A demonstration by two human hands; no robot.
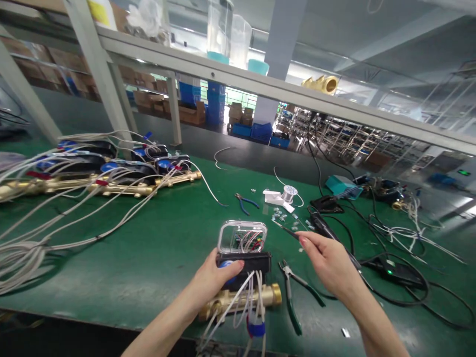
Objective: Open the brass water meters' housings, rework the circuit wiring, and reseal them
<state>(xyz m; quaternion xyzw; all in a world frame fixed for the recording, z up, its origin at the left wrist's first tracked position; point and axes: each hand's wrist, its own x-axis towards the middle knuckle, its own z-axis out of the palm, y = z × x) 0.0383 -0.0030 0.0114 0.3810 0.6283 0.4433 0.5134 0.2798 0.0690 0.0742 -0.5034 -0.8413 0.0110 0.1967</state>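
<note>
My left hand (219,271) grips the black housing of a brass-bodied meter (253,262), thumb across its front by a blue part. A clear rectangular cover (224,234) stands at the housing's far side; a green circuit board with red and white wires shows through it. White cables hang over the brass pipe body (238,300). To the right, my right hand (327,258) is closed on a slim dark tool (290,231) with a pale tip, held above the bench near small pale pieces (284,217). Its exact kind is unclear. Green-handled cutters (293,292) lie between the hands.
Several similar meters (100,166) with long white cables fill the left. Blue-handled pliers (245,202) and a solder wire spool (290,192) lie farther back. Black cords, a soldering iron handle (323,228) and a black box with a green light (399,272) occupy the right.
</note>
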